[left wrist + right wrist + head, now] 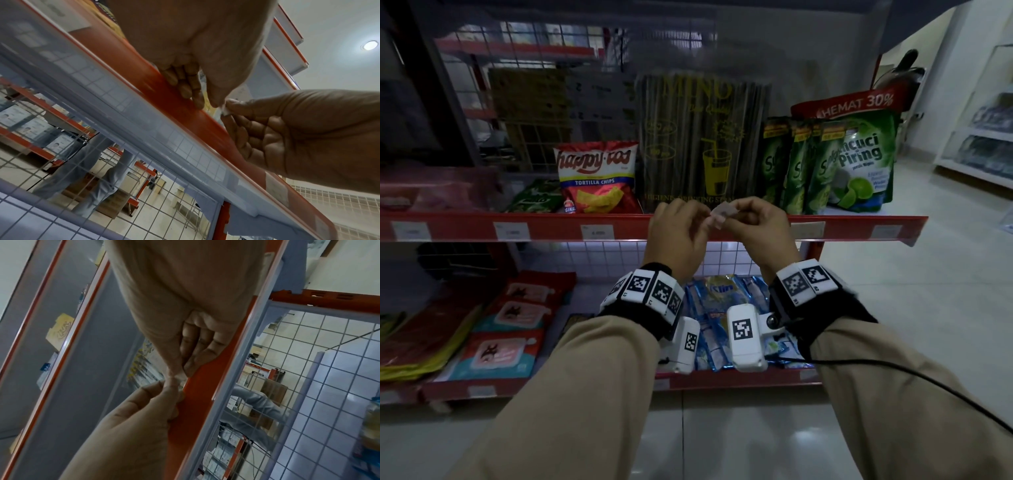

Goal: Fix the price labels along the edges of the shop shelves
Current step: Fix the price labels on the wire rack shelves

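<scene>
A: Where was the price label (pixel 723 211)?
B: Pinched betw. left hand (pixel 677 230) & right hand (pixel 760 223), just above the red shelf edge (pixel 619 226), clear of it.
A: Writing?
B: "happy-tos TORTILLA CHIPS" bag (pixel 596 177), "MINO" straw pack (pixel 704 144), "HEMAT 30%" pouch (pixel 866 157). Label's print too blurred.

A small matt paper label (pixel 723 211) sits pinched between the fingertips of the left hand (pixel 677 236) and right hand (pixel 760 224). Just below the fingers runs the shelf edge (pixel 544 226), smooth red-painted metal under a glossy clear plastic strip. Behind the fingers stand a glossy chip bag (pixel 596 178), a shiny clear film straw pack (pixel 705 144) and glossy green pouches (pixel 832 164). The wire grid (pixel 613 255) below is white-coated metal. Both sleeves (pixel 585 394) are matt beige cloth; the floor (pixel 928 308) is glossy tile.
</scene>
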`<state>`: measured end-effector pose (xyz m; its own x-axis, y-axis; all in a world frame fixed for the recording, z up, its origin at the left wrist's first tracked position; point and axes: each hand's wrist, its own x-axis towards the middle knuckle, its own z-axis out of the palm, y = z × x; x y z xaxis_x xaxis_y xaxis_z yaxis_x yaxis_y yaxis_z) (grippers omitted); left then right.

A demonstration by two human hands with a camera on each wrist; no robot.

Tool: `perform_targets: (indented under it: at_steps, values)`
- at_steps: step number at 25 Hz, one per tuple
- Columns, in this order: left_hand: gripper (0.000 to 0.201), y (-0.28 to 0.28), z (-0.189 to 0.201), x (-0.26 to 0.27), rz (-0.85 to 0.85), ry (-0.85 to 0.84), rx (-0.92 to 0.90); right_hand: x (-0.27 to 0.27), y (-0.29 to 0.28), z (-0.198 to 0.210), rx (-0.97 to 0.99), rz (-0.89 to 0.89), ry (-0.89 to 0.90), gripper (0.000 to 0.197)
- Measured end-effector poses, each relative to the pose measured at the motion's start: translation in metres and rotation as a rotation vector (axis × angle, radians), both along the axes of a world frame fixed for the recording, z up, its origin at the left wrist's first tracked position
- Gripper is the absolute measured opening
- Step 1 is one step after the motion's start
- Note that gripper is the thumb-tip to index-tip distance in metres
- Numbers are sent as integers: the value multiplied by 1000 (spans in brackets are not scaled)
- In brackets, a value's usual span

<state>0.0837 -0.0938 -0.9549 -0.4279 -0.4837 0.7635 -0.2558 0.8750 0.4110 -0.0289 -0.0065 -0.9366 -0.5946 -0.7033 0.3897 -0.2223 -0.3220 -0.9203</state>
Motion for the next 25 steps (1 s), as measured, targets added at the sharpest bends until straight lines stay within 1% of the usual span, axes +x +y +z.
perform_targets:
  at_steps: [4,8,12,14,17,19,20,23,25]
  values:
    - [17,-2,1,2,-26,-5,2,-8,4,4,22,-37,235,16]
    - [26,-4,2,4,-66,-49,31,-13,8,7,64,-7,313,10]
    - [21,-7,4,5,-60,-51,68,-15,8,7,105,-13,403,8]
    - [22,-8,5,5,-62,-24,95,-19,9,8,100,-15,396,10]
    - [25,-7,3,5,-80,16,99,-20,12,7,61,3,302,11]
    - [22,-7,3,5,-76,6,77,-20,11,4,49,0,238,11]
    - [19,-8,4,5,-69,-6,70,-20,10,3,48,-8,232,12]
    - [14,-7,6,6,-51,-32,65,-20,10,4,32,-36,329,14]
    - [20,-5,6,6,-64,-17,74,-20,11,5,14,-34,363,12]
